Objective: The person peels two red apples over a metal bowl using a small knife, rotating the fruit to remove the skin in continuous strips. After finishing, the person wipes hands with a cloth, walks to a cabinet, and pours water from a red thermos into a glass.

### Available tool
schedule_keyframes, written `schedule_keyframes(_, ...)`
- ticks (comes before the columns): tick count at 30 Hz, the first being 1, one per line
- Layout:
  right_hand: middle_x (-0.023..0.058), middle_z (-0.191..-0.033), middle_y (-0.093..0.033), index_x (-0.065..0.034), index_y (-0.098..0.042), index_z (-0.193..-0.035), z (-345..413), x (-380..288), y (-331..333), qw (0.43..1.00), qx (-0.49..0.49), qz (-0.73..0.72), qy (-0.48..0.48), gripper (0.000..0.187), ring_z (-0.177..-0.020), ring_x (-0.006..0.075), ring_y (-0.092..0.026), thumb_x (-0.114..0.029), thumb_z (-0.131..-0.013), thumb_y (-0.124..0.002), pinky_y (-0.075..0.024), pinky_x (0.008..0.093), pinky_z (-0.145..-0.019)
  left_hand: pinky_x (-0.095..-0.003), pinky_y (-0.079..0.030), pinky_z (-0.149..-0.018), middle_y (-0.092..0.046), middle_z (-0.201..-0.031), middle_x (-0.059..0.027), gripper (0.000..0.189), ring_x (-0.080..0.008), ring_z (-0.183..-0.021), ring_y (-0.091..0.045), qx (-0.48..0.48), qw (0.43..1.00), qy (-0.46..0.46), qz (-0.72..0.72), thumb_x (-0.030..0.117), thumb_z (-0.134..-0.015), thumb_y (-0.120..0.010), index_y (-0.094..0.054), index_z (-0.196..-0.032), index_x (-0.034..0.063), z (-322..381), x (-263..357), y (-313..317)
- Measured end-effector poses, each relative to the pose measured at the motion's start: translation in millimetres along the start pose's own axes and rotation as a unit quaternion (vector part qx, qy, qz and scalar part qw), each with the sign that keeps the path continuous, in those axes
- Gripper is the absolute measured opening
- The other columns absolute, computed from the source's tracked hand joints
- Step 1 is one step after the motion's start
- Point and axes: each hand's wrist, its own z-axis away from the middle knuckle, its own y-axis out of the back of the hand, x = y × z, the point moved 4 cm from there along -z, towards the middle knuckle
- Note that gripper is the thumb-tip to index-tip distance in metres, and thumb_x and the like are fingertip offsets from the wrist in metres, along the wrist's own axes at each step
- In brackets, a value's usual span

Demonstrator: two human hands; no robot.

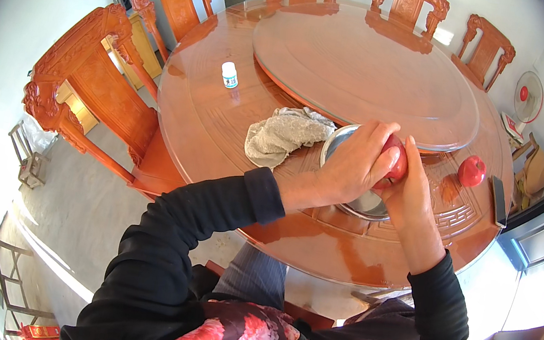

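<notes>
A red apple (398, 161) is held between both hands above a round metal basin (368, 205) on the table. My left hand (360, 164) lies over the apple's left side with its fingers bent round it. Against the right side and underneath rests my right hand (410, 188). More red shows low between the palms; whether it is the same apple I cannot tell. A crumpled grey-beige cloth (284, 137) lies left of the basin. Another red apple (472, 171) sits on the table to the right. The hands hide much of the basin's inside.
The round wooden table (205, 123) has a glossy top and carries a large turntable (366, 68). A white bottle (229, 75) stands at the left, and a dark flat object (498, 201) lies near the right edge. Carved wooden chairs (109, 93) surround the far and left sides.
</notes>
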Motion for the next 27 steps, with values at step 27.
schedule_keyframes(27, 0.0173, -0.109, -0.067, -0.0008, -0.059, -0.115, -32, -4, 39, 0.82, 0.039, 0.515, 0.246, 0.025, -0.091, 0.0324, -0.067, -0.016, -0.097, -0.052, -0.0532, 0.0384, -0.079, -0.0273, -0.048, -0.088, -0.06, -0.11, -0.0078, 0.045, -0.0131, -0.101, -0.057, -0.023, 0.944, 0.249, 0.216, 0.039, -0.097, -0.059, -0.054, -0.121, 0.0011, -12, -30, 17)
